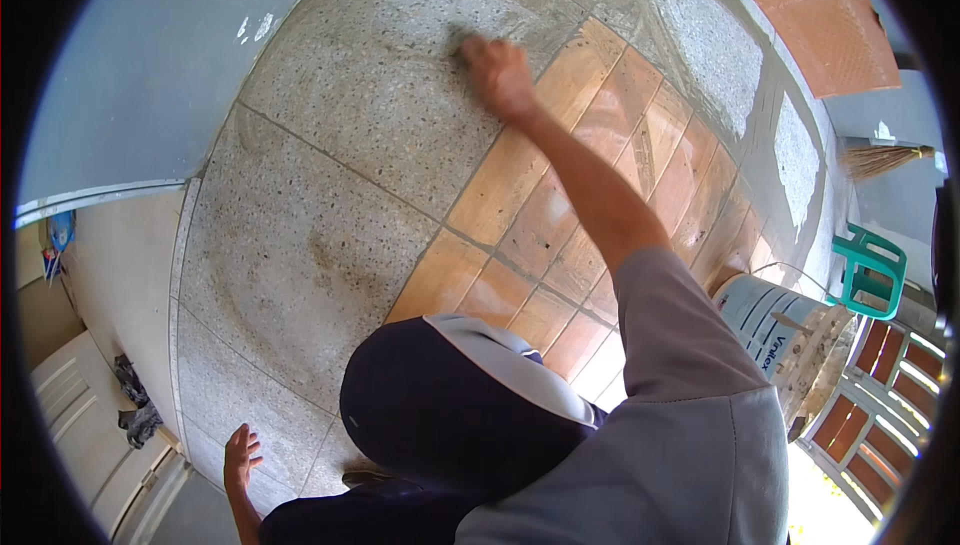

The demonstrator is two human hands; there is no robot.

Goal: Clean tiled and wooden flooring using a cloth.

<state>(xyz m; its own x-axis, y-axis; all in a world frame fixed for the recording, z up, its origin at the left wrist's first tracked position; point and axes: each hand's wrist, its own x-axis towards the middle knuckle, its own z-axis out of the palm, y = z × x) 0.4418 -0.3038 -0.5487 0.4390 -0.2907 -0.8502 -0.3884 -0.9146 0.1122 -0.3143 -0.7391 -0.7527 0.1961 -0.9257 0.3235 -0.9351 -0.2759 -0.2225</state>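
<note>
My right arm reaches out over the floor, and my right hand (501, 76) is pressed down near a speckled terrazzo tile (390, 117). Under its fingers is a small dark grey pad (459, 44), too blurred to tell whether it is a sponge or a cloth. Grey grout haze lies in smears on the terrazzo around the hand, with a paler wiped-looking patch beyond it. My left hand (241, 455) hangs at the lower left with its fingers apart and nothing in it. Orange clay tiles (517, 234), with dark joints and whitish patches, run beneath my right forearm.
A paint bucket (776, 327) caked with dried mortar stands at my right, by a green plastic stool (874, 271). Beyond are a straw broom (885, 160) and an orange-brown panel (832, 24). A grey wall (165, 80) borders the left; black plastic (139, 402) lies near a white door (82, 410).
</note>
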